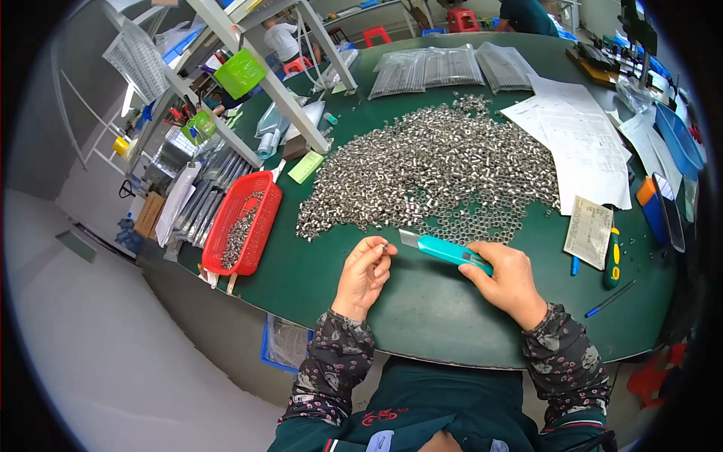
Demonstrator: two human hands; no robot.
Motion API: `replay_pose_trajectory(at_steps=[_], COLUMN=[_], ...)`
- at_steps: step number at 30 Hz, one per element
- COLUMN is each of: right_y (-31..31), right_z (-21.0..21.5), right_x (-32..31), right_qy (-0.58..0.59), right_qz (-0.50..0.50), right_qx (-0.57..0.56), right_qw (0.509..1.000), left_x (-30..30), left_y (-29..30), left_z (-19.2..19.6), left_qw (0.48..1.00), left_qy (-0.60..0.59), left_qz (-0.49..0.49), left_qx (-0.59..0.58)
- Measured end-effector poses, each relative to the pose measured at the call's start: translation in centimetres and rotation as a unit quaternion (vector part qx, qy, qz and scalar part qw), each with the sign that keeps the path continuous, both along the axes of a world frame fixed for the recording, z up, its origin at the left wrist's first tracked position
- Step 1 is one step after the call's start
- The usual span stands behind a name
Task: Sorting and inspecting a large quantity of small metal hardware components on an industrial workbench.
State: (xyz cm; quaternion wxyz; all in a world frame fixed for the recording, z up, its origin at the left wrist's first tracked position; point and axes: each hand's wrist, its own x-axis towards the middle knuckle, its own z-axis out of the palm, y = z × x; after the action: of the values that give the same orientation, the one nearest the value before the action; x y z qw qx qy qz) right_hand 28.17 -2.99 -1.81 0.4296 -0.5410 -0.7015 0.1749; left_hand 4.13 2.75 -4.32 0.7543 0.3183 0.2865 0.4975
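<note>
My right hand (pixel 506 277) is closed around a teal utility knife (pixel 446 249), its blade out and directed left toward my other hand. Between the thumb and fingers of my left hand (pixel 364 276), I pinch a small metal ring (pixel 385 245), partly hidden by the fingertips. Both hands hover over the near part of the green table (pixel 429 316). Just beyond them spreads a large heap of small silvery metal rings (pixel 429 162), a single layer of them lying flat on its near right side.
Left of the heap stands a red plastic basket (pixel 265 218) with more metal pieces. Papers (pixel 584 151), a card (pixel 589 232), a yellow-green screwdriver (pixel 614 258), a pen (pixel 610 298) and a phone (pixel 669 212) lie at right. Bagged tubes (pixel 429 69) lie at the back.
</note>
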Motion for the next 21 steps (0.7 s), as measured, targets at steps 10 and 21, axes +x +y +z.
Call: replay_pose_trajectory(at_steps=[10, 21], right_y=[-0.26, -0.23], right_z=[-0.51, -0.40], right_x=[-0.91, -0.76], right_qy=[0.002, -0.002], right_qz=[0.058, 0.088], right_qx=[-0.120, -0.196], right_qw=[0.991, 0.977], left_x=[-0.24, -0.20], left_y=[-0.13, -0.12], left_z=[-0.22, -0.97], left_qw=[0.999, 0.999], left_qy=[-0.015, 0.019], left_qz=[0.000, -0.014], left_qx=[0.029, 0.035])
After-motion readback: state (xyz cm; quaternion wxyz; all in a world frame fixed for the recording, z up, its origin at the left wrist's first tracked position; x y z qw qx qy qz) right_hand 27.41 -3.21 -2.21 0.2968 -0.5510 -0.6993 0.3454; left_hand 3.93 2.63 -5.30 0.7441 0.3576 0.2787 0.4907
